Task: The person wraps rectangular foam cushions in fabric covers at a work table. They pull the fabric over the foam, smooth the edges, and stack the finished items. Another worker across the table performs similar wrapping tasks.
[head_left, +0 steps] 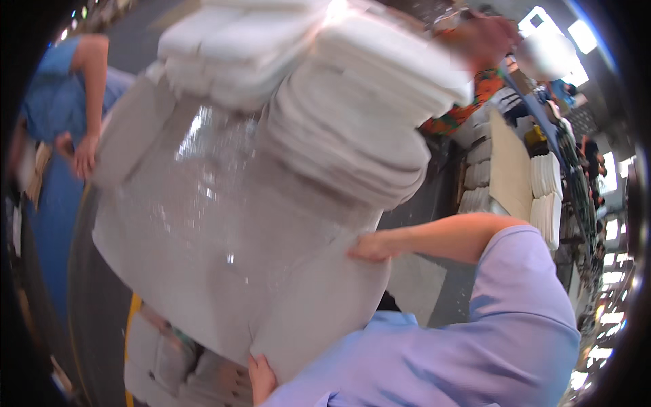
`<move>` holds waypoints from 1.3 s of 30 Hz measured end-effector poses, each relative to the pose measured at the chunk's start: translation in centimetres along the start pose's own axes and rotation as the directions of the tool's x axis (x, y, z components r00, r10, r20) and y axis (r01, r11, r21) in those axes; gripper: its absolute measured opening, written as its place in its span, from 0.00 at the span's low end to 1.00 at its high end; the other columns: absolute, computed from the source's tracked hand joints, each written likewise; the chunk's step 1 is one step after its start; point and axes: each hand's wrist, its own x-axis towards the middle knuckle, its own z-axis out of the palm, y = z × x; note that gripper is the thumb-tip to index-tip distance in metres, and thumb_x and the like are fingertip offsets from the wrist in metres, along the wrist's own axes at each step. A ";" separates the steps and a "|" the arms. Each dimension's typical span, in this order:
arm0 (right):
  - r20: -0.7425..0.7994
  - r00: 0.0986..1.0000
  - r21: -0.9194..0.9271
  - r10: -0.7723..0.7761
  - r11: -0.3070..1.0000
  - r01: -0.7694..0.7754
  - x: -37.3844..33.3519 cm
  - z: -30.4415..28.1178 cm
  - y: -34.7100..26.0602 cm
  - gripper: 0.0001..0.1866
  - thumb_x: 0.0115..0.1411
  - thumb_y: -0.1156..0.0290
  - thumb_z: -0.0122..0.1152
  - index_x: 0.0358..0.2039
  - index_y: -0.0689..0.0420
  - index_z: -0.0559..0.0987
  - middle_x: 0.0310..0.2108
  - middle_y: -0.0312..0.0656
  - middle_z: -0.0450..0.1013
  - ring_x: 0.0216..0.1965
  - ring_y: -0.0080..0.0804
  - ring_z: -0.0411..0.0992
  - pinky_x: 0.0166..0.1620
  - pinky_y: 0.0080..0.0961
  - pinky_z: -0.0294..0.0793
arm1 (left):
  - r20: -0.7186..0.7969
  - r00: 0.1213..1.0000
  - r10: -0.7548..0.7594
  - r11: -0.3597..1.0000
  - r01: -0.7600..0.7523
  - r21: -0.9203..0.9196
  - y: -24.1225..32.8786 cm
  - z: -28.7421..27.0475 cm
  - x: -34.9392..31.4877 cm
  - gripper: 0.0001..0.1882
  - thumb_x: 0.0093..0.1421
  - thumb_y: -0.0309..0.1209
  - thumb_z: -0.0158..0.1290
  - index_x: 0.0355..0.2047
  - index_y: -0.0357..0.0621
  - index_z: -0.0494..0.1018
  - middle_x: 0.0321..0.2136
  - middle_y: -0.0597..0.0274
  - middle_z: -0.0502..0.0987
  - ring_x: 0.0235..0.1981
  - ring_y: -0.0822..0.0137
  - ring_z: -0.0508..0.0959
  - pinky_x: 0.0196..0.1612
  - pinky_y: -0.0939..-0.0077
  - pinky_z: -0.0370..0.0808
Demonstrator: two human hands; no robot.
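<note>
A pale grey-white sheet (319, 308) lies at the near side of a broad, pale, shiny tabletop (169, 224); I cannot tell its material. My right hand (374, 245) is at the sheet's right edge, fingers closed on it, slightly blurred. Down at the near edge, my left hand (262, 376) has its fingers bent at the sheet's border, beside a short crease. Beyond my hands stand a thick stack of white, rounded-edge folded pieces (349, 136) and another white stack (230, 51) to its left.
At the left, a co-worker in blue (54, 74) rests a hand (85, 154) near the table's edge. More pale pieces (156, 359) lie below the tabletop, by a yellow post (133, 319). To the right stand a tan board (508, 163) and white stacks (544, 193). Another person in patterned clothing (485, 91) is behind.
</note>
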 end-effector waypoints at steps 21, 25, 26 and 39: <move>-0.044 0.988 0.102 0.147 0.985 -0.142 5.6 -1.2 -3.0 0.38 0.74 0.40 0.45 0.55 0.66 0.82 0.55 0.62 0.77 0.57 0.59 0.77 0.54 0.50 0.80 | 0.010 0.987 -0.159 0.987 0.159 0.010 4.6 -0.3 2.1 0.31 0.78 0.47 0.39 0.50 0.23 0.74 0.48 0.26 0.79 0.53 0.34 0.78 0.57 0.50 0.72; -0.068 0.989 0.047 0.134 0.990 -0.131 6.0 -0.9 -3.2 0.37 0.76 0.41 0.44 0.56 0.66 0.81 0.56 0.62 0.77 0.57 0.59 0.77 0.58 0.48 0.77 | -0.022 0.993 -0.120 0.992 0.118 -0.054 3.5 0.1 2.8 0.32 0.78 0.47 0.38 0.48 0.23 0.76 0.47 0.27 0.80 0.53 0.35 0.79 0.57 0.50 0.72; -0.084 0.990 0.044 0.110 0.993 -0.107 6.1 -0.6 -2.9 0.37 0.76 0.41 0.44 0.56 0.66 0.81 0.56 0.62 0.77 0.57 0.59 0.76 0.59 0.48 0.76 | -0.038 0.994 -0.105 0.993 0.103 -0.059 3.4 0.1 2.7 0.32 0.78 0.47 0.38 0.49 0.23 0.76 0.48 0.27 0.80 0.53 0.35 0.79 0.57 0.50 0.72; -0.220 0.942 -0.093 -0.252 0.967 0.237 7.2 2.4 2.2 0.50 0.60 0.26 0.59 0.55 0.68 0.82 0.57 0.63 0.78 0.59 0.57 0.76 0.59 0.48 0.75 | 0.033 0.997 0.069 0.948 -0.055 -0.314 4.3 0.2 3.2 0.37 0.75 0.54 0.44 0.66 0.28 0.68 0.61 0.34 0.75 0.63 0.43 0.74 0.65 0.56 0.69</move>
